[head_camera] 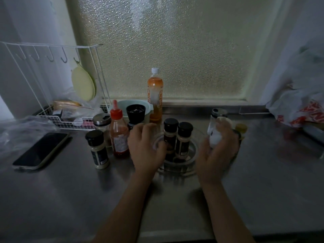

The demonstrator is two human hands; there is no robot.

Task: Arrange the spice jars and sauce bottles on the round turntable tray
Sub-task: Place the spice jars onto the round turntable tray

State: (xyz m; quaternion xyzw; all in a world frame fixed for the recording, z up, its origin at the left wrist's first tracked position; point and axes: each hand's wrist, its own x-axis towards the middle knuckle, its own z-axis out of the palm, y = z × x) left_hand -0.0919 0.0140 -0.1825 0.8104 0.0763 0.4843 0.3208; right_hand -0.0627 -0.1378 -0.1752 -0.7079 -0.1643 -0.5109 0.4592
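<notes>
Loading is under way. The clear turntable tray [192,160] sits on the steel counter [263,172] with two dark-capped spice jars [177,137] standing on it. The right hand [217,151] is wrapped around a white shaker jar [214,130], raised beside the tray's right edge. The left hand [147,148] rests, fingers curled, on the left rim; whether it grips cannot be told. Next, in my judgement: set the shaker into free tray space. The red sauce bottle [119,134] and remaining jars stand to the left, off the tray.

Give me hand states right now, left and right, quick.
Left hand: loosely curled at the turntable tray rim, beside the two jars on it; cannot tell if it grips anything.
Right hand: closed on a white-filled jar, held above the counter.
</notes>
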